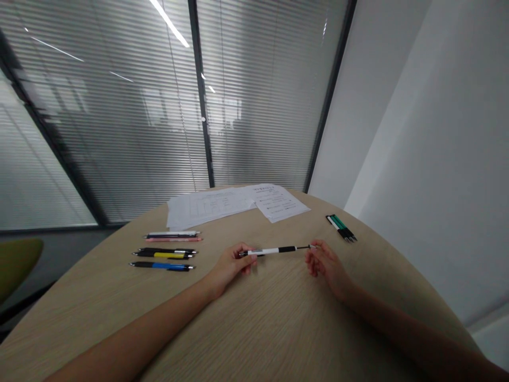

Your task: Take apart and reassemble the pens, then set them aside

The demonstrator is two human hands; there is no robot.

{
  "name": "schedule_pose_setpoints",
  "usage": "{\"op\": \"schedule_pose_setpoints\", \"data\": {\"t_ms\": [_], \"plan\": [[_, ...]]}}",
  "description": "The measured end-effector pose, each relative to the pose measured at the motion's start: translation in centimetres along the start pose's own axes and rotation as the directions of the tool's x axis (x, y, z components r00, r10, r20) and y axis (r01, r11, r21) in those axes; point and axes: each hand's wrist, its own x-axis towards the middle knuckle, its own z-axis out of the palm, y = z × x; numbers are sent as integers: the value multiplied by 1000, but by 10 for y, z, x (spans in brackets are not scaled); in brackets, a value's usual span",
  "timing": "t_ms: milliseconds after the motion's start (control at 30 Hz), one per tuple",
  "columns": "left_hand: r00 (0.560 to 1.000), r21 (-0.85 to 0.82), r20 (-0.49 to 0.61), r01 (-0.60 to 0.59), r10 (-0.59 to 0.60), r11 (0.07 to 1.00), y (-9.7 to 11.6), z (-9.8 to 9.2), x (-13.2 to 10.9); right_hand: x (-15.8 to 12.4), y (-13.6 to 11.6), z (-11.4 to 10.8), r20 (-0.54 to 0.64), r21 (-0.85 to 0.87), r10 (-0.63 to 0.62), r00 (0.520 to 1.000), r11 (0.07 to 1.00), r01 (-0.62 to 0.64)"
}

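Note:
A white pen with a black grip (274, 251) lies level between my two hands, just above the table's middle. My left hand (233, 263) is closed on the clip end of its barrel. Out of the grip end sticks a thin dark refill (303, 247), reaching to my right hand (326, 265). There the thumb and fingertips pinch together around a small silvery piece at the refill's end, which looks like the pen's tip cone. The fingers partly hide this piece, and whether it still touches the refill is unclear.
Several pens lie in groups at the left: a blue pen (162, 266), a yellow pen (165, 254) and a pink pen (174, 239) among them. Green and white pens (341, 228) lie at the right. Printed papers (210, 206) cover the far edge of the round table (254, 329).

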Motion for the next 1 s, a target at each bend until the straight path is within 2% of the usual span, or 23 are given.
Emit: {"op": "schedule_pose_setpoints", "data": {"t_ms": [1000], "plan": [[1000,-59,-24,12,-13,998,-1,-2,-1,3,7,-3,-114,-14,-20,993,1000,18]]}}
